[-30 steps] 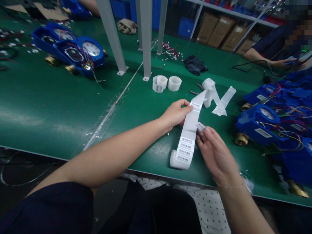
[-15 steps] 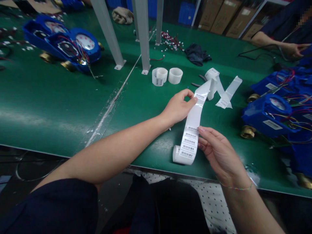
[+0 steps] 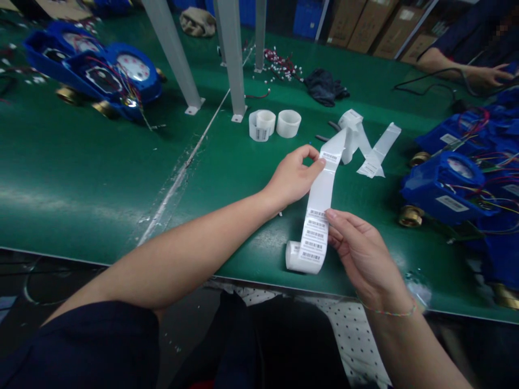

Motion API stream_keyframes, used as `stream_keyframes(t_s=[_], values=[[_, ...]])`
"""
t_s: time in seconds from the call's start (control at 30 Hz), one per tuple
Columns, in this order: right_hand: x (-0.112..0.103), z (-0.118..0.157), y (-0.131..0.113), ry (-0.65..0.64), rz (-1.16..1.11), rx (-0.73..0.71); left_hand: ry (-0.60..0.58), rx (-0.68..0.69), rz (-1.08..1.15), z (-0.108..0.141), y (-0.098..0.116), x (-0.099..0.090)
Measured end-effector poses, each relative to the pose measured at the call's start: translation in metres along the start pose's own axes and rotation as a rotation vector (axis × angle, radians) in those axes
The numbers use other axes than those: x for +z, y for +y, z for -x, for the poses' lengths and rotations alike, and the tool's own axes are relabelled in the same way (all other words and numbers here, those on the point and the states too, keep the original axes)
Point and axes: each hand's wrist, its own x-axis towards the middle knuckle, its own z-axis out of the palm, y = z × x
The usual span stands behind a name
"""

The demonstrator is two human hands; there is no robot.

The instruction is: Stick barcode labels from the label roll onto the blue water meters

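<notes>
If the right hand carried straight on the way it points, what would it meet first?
The label strip: the right hand has its fingers at that strip's right edge. Beyond it, the left hand lies roughly in line, though depth is unclear.

Through the remote feed I view a green worktop (image 3: 93, 162) filling most of the field, with a worn, whitish seam (image 3: 190, 154) crossing it from 12 to 8 o'clock. Grey metal posts (image 3: 234, 70) stand on small foot plates toward 12 o'clock. At 1 o'clock I read shelving (image 3: 323, 19) holding cardboard boxes (image 3: 346, 21), with a blue bin (image 3: 306, 19) beside them. Dark floor (image 3: 182, 327) lies at 7 o'clock; pale glare (image 3: 52, 200) streaks the worktop at 9 o'clock.
</notes>
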Motion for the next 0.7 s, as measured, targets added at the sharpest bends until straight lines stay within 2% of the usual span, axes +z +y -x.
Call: stream_keyframes(t_s=[0.7], values=[[0.0017,-0.0012,0.0081,0.048,-0.006,-0.093,-0.009,-0.019,0.028,0.0005,0.0001,0.0022]])
